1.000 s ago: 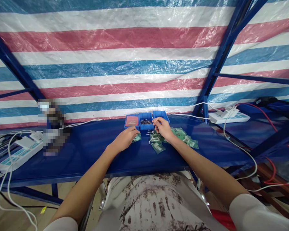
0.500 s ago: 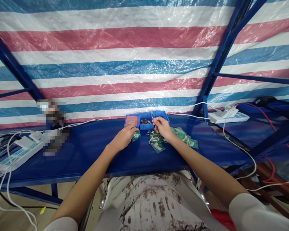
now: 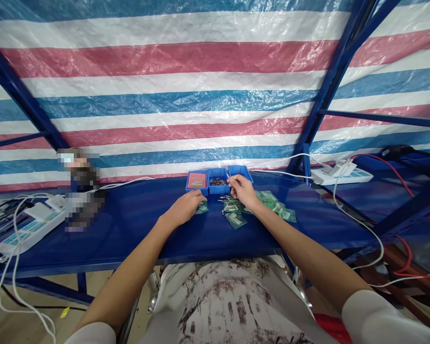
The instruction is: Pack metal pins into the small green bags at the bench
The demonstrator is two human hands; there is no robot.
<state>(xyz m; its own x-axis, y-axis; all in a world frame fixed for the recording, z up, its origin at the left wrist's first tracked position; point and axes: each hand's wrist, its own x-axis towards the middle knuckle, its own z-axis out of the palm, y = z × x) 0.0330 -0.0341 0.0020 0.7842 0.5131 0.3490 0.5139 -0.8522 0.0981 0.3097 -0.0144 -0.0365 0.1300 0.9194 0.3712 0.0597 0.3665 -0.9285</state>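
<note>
On the blue desk point(image 3: 125, 210), the left hand point(image 3: 189, 206) touches a small green packet point(image 3: 202, 207) at its three o'clock; I cannot tell whether the fingers close on it. The right hand point(image 3: 242, 191) pinches a thin white stick point(image 3: 228, 176), pointing toward eleven o'clock. A blue bin point(image 3: 218, 190) of small dark pieces point(image 3: 218, 182) sits at its ten o'clock, other green packets point(image 3: 272, 202) at four o'clock.

we see striped sheet point(image 3: 186, 59): woven plastic, glossy, creased | we read table point(image 3: 129, 224) as smooth, painted, faintly shiny | bins point(image 3: 218, 189): smooth plastic | packets point(image 3: 235, 220): thin, shiny plastic film | small pieces point(image 3: 218, 182) in the middle bin: metallic-looking | frame point(image 3: 322, 100): glossy painted metal | shirt point(image 3: 232, 306): matt cloth
</note>
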